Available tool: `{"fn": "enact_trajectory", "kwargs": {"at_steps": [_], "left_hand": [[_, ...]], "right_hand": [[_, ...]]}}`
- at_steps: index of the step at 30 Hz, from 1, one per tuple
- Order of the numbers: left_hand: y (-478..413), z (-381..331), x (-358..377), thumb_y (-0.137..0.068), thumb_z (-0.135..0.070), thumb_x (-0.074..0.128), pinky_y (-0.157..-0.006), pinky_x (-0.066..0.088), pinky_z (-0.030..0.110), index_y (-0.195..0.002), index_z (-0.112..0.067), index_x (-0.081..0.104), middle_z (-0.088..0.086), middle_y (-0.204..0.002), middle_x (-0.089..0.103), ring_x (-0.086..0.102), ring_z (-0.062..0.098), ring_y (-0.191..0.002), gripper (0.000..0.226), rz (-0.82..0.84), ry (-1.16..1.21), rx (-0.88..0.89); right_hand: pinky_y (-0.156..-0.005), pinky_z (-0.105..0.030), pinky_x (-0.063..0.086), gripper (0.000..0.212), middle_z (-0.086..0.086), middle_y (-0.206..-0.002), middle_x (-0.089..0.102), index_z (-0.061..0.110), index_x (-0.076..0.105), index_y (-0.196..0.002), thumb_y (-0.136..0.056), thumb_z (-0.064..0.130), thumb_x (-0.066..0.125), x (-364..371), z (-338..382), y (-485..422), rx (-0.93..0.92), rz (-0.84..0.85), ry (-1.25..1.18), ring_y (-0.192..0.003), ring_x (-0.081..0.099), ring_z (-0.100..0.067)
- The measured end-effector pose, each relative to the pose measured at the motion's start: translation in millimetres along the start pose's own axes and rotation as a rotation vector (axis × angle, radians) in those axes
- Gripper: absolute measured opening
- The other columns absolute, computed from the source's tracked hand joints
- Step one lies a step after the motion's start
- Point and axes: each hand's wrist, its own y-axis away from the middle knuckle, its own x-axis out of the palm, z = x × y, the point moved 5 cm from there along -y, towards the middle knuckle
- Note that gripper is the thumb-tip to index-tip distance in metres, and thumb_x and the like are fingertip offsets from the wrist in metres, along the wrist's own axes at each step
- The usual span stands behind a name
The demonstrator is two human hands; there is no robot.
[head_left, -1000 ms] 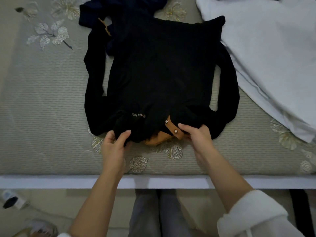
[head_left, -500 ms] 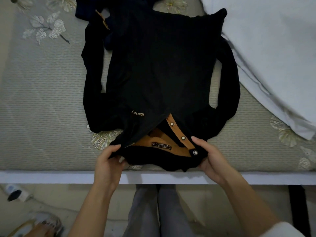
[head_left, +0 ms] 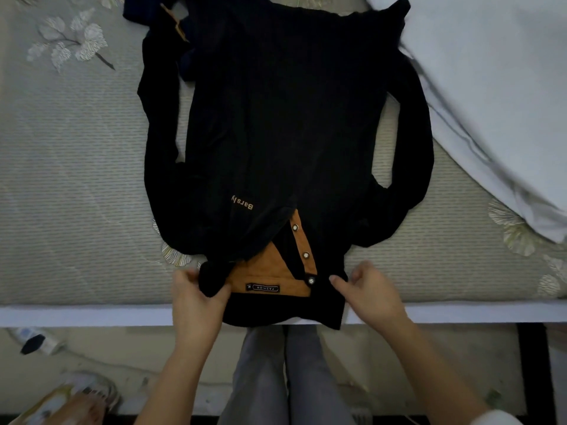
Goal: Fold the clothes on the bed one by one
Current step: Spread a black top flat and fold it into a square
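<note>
Sweater, black knit, lies flat on bed, sleeves out to both sides. Collar is nearest the person and droops over the bed edge. Looks soft, limp and light; likely to sag and bunch, not slippery. Best taken at the collar corners or shoulders, both sides at once. Left hand clenches a bunched collar corner, thumb on top. Right hand pinches the other collar side, thumb forward. Both forearms reach in from below.

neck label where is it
Head view, low centre: the neck label lies on the tan lining of the shirt, between the left hand and right hand.
</note>
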Motion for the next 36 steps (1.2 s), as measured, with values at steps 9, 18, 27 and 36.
{"fn": "enact_trajectory", "kwargs": {"at_steps": [9,18,27,36], "left_hand": [[13.8,-21.4,7.1,-0.078,0.006,0.066,-0.064,0.046,0.019,-0.135,-0.024,0.050,0.005,-0.129,0.034,0.052,0.017,-0.095,0.066,0.117,-0.294,0.408],[30.8,-14.6,1.8,-0.080,-0.003,0.069,-0.058,0.041,0.015,-0.135,-0.028,0.053,0.006,-0.124,0.041,0.054,0.019,-0.085,0.062,0.249,-0.376,0.585],[26.9,-25.5,13.8,-0.092,-0.044,0.038,-0.105,0.026,0.049,-0.133,-0.047,0.047,-0.008,-0.145,0.037,0.020,0.024,-0.136,0.042,0.260,-0.486,0.548],[14.0,-53.6,22.2,-0.077,-0.047,0.022,-0.109,0.001,0.042,-0.087,-0.033,0.067,-0.019,-0.103,0.058,0.043,0.010,-0.115,0.048,0.303,-0.605,0.540]], "right_hand": [[-0.064,-0.028,0.039,0.022,-0.003,-0.099,0.053,0.014,0.044,-0.100,-0.088,0.027,0.058,37.6,45.9,15.4,-0.242,0.113,0.568,-0.095,0.057,-0.022],[-0.068,-0.029,0.042,0.034,0.002,-0.101,0.049,0.017,0.047,-0.102,-0.083,0.040,0.062,36.1,55.5,13.1,-0.253,0.029,0.500,-0.096,0.051,-0.017],[-0.045,-0.027,0.026,0.028,0.004,-0.060,0.049,0.022,0.040,-0.063,-0.079,0.026,0.063,12.7,59.8,-4.1,-0.235,0.021,0.284,-0.058,0.050,-0.017],[-0.060,-0.014,0.047,0.016,0.006,-0.074,0.069,0.023,0.069,-0.095,-0.089,0.012,0.060,9.4,61.5,-14.3,-0.207,0.309,-0.335,-0.066,0.062,0.002]]}}
